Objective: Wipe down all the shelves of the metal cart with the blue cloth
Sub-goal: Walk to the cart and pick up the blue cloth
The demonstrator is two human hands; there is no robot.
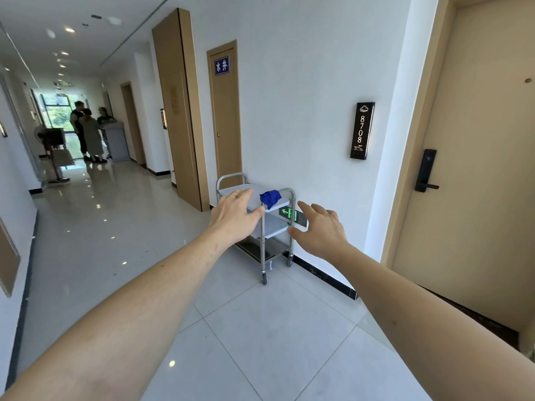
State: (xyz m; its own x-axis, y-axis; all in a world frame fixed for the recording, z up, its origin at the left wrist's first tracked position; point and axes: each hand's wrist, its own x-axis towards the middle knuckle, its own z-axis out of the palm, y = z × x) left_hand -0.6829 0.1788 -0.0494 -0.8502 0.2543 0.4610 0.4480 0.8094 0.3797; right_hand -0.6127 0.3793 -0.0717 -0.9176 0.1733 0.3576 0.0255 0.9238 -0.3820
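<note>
Head view, corridor with glossy tiled floor [260,328]. Metal cart [262,227] stands against the right-hand white wall [304,96], three shelves visible, on castors. Blue cloth [270,198] lies bunched on the cart's top shelf, at the near end by the handle rail. Both arms are stretched forward, palms down. Left hand [236,217]: fingers spread and relaxed, holding nothing; in the frame it overlaps the top shelf's left part, thumb tip just left of and below the cloth. Cannot tell whether it touches the cart. Right hand [318,230]: fingers spread, empty, seen to the right of the cart and lower than the cloth, overlapping a green exit sign [288,214] low on the wall. Cloth sits between the two hands in the frame, nearer the left thumb; neither hand touches it. Right of the cart: a room plate [362,130] reading 8708 and a beige door [474,169] with a black lock [425,170]. Three people [91,130] stand far down the corridor.
</note>
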